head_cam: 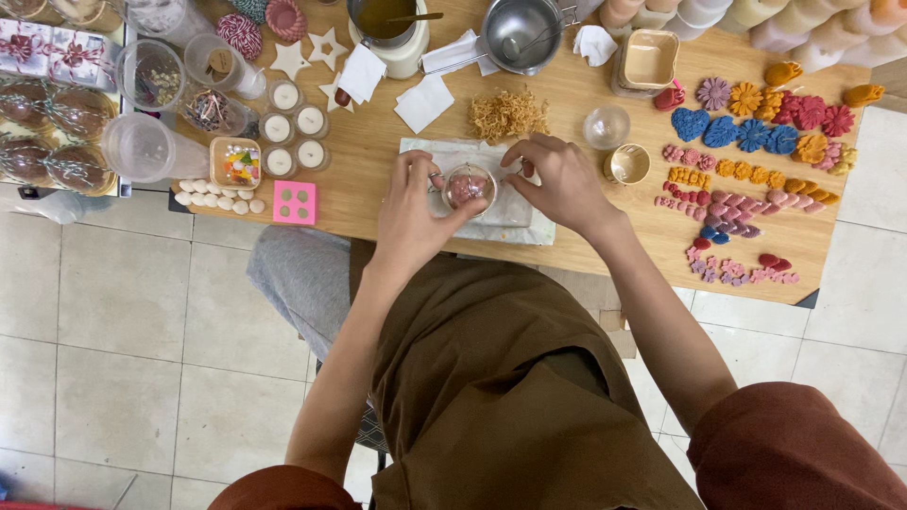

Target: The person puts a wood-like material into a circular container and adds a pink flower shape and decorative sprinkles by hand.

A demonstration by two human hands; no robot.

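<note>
Left hand (411,212): grip closed round the 9 o'clock side of a clear ball (469,186) with pink filling.
Right hand (559,179): fingers curled on the ball's 3 o'clock side, grip closed on it.
Ball's place: mid-desk (605,250), over a pale mat (543,231).
12 o'clock: tan shredded straw (508,114).
3 o'clock: coloured wax flowers (756,127).
9 o'clock: pink mould (295,202).

Bare wooden table (378,156) left of the white mat (539,231), shredded straw (508,115) behind, small cup (628,163) right.
</note>
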